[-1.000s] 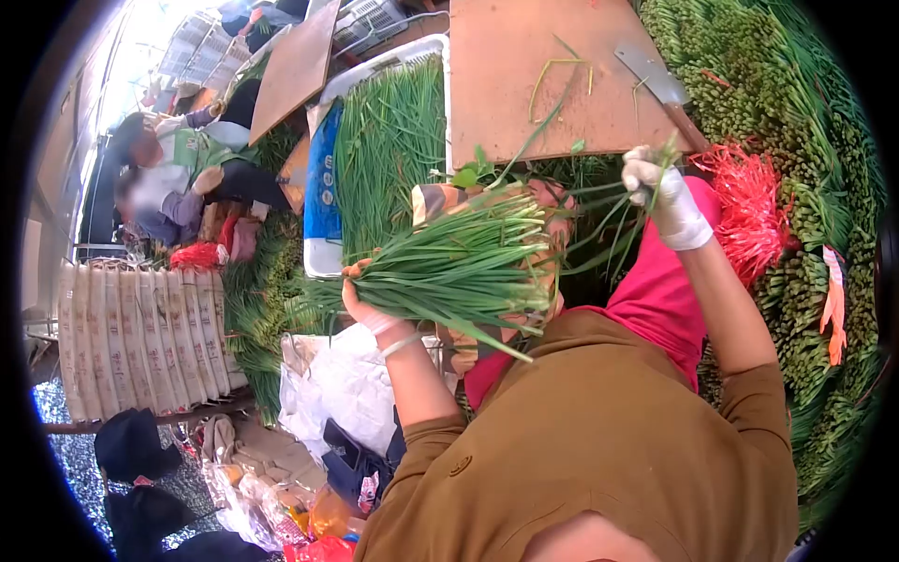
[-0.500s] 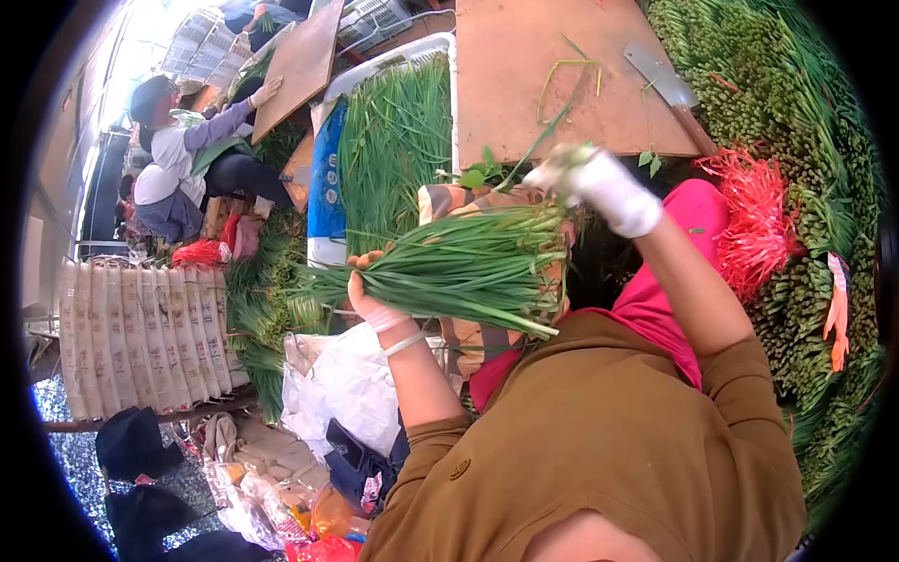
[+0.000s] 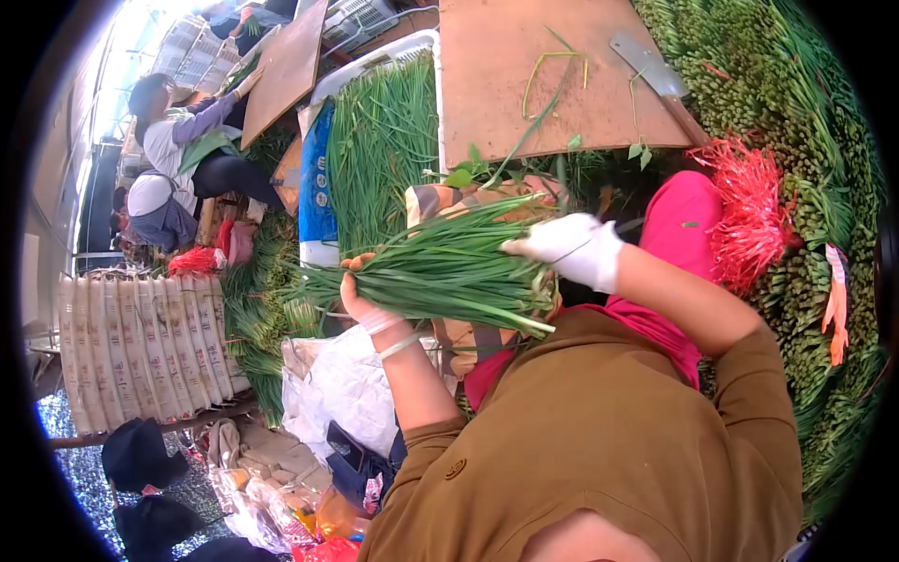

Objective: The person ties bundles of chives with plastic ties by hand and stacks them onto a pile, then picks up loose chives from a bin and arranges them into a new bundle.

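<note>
Green bundle of slender leaves (image 3: 449,267) lies before the torso, left hand (image 3: 363,295) curled around its tips, white-gloved right hand (image 3: 571,248) at its stalk end, grip indeterminable. Slackened fingers could let stalks slip. Beyond, near red plastic strands (image 3: 744,211), a wooden-handled steel cleaver (image 3: 646,66) obstructs one edge of a brown rectangular board (image 3: 492,66).

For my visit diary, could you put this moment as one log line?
left hand: holds green stalk bunch | right hand: gloved, at bunch's pale end | cleaver: on wooden board
</note>
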A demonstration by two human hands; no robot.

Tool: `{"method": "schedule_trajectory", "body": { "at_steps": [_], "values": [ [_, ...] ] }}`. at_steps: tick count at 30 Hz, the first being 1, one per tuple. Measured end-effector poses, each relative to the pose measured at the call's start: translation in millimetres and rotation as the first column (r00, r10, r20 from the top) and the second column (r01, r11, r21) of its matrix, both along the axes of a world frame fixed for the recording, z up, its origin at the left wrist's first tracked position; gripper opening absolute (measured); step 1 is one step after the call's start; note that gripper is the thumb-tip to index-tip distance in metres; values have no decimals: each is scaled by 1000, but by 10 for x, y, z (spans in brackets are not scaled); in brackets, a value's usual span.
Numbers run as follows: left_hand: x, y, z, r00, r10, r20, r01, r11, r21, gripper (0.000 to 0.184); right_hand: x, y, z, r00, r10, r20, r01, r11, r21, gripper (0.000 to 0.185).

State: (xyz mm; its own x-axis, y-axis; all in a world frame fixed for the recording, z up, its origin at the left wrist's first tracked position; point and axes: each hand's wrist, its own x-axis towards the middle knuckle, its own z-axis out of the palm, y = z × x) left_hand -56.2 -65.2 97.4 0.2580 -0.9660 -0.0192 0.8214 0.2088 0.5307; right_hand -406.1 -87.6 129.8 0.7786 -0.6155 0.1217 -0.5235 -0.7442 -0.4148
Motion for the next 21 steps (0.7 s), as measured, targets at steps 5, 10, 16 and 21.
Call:
{"method": "schedule_trajectory", "body": {
  "at_steps": [5, 10, 16, 21],
  "values": [
    [85, 10, 73, 999, -41, 8, 41, 999, -4, 24, 136, -277, -428, 867, 38, -497, 82, 973, 218, 22],
    [289, 190, -255, 992, 105, 69, -116, 974, 194, 28, -829, -575, -762, 844, -421, -333, 534, 723, 439, 34],
    [296, 167, -626, 988, 153, -12, -145, 953, 266, 32, -121, -199, -933, 611, -786, 94, -208, -45, 977, 39],
    [275, 229, -388, 958, 239, 158, -273, 927, 257, 30, -7, -231, -268, 96, -954, 284, -593, 175, 786, 15]
  ]
}}
